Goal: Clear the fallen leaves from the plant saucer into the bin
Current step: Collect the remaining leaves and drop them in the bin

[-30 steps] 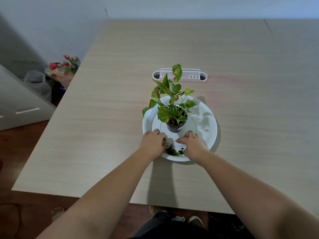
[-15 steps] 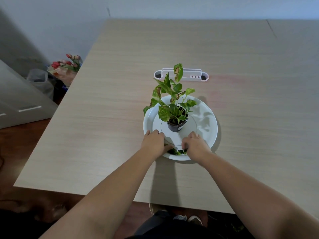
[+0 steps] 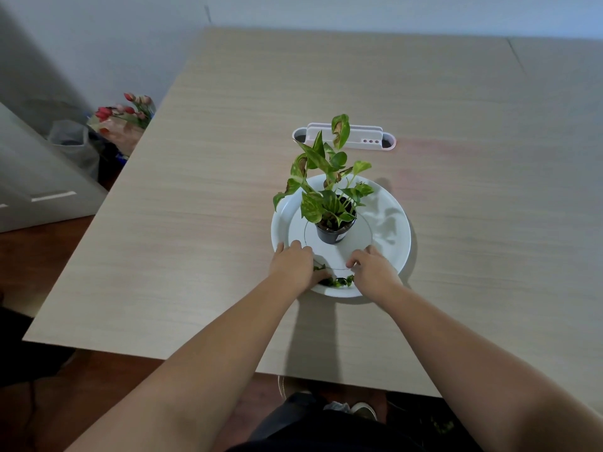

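Observation:
A white round saucer [image 3: 393, 246] lies on the wooden table with a small black pot [image 3: 332, 234] of a green plant at its middle. Several dark green fallen leaves [image 3: 339, 282] sit in a small heap on the saucer's near rim. My left hand [image 3: 292, 264] rests on the rim left of the heap, fingers curled over some of the leaves. My right hand [image 3: 375, 270] rests on the saucer just right of the heap, fingers bent with their tips down. A grey bag-lined bin [image 3: 73, 143] stands on the floor beyond the table's left edge.
A white and pink desk organiser [image 3: 365, 138] stands behind the plant. A bunch of red and pink tulips [image 3: 125, 109] lies by the bin. A grey cabinet [image 3: 32, 184] stands at the far left. The table's near edge [image 3: 195, 363] is close to my body.
My hands have drawn slightly apart on the saucer's near rim. The left fingers have closed over the left part of the leaf heap. The plant and saucer stay where they were.

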